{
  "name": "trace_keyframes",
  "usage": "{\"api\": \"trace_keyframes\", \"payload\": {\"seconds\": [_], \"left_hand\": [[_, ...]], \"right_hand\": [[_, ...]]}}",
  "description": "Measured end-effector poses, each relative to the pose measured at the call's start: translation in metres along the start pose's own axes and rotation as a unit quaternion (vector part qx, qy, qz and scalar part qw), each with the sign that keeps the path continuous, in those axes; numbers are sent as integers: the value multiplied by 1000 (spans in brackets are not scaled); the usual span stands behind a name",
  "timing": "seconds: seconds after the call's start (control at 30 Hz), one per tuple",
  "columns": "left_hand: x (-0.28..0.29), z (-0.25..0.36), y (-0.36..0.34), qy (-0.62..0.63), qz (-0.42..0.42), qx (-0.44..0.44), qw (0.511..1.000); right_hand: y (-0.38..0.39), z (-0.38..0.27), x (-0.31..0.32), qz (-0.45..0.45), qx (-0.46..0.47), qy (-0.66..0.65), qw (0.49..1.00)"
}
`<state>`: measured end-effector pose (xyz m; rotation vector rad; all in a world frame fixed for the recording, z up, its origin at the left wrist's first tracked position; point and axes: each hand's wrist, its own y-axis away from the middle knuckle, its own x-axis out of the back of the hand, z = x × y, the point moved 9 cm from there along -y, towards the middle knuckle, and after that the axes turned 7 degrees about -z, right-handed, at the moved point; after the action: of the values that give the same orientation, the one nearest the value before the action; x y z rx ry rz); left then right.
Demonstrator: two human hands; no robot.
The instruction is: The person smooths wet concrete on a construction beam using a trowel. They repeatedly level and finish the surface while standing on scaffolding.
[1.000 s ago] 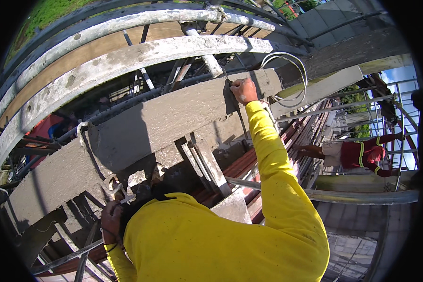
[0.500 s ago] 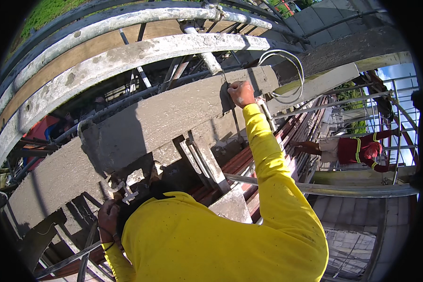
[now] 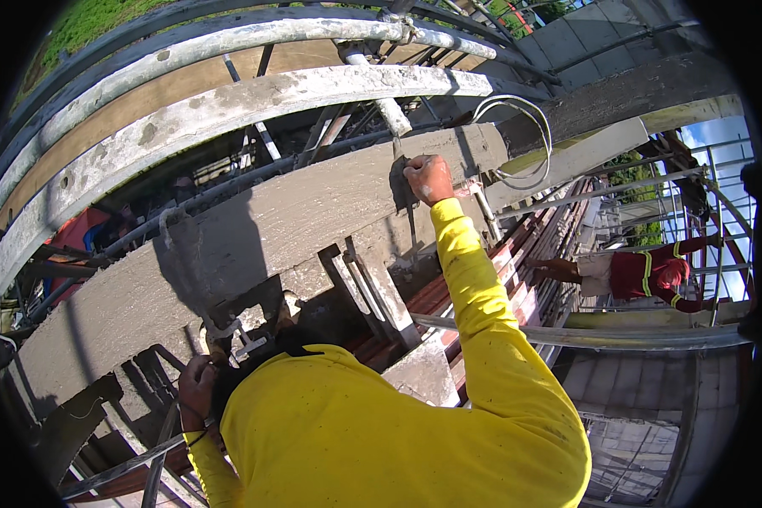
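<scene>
My right hand point(image 3: 429, 179) is closed in a fist against the rough grey mortar face of a long beam point(image 3: 313, 203). What it grips is hidden; dark shadow falls beside and below it. White-grey smears mark the back of the hand. At lower left, my left hand point(image 3: 196, 389) has curled fingers, close to a metal clamp point(image 3: 244, 343) under the beam's lower edge. Whatever lies in those fingers cannot be made out. A dark band circles that wrist. Both arms wear yellow sleeves.
Mortar-spattered scaffold pipes point(image 3: 262, 38) and a pale curved rail point(image 3: 229, 106) run beyond the beam. A looped white cable point(image 3: 543, 135) hangs over its right part. Stacked reddish metal lengths point(image 3: 529, 245) lie at right. Farther off, a person in a red top point(image 3: 635, 275) holds scaffolding.
My right fist has slid a little to the left along the beam face. The view has shifted slightly. My left hand stays near the clamp.
</scene>
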<state>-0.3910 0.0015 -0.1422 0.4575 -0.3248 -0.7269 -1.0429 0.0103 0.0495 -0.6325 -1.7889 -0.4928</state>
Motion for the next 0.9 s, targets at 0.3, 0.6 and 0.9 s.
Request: {"api": "trace_keyframes", "payload": {"seconds": [0.3,0.6,0.9], "left_hand": [[21,-6,8,-32,7,16,999],[45,-34,15,-54,11,16,998],[58,-42,22,-34,5,33,999]], "right_hand": [[16,-47,-14,-6,43,-10,999],[39,-103,-26,-19,49,-19,998],[65,-145,-36,-17,67,-33,997]]}}
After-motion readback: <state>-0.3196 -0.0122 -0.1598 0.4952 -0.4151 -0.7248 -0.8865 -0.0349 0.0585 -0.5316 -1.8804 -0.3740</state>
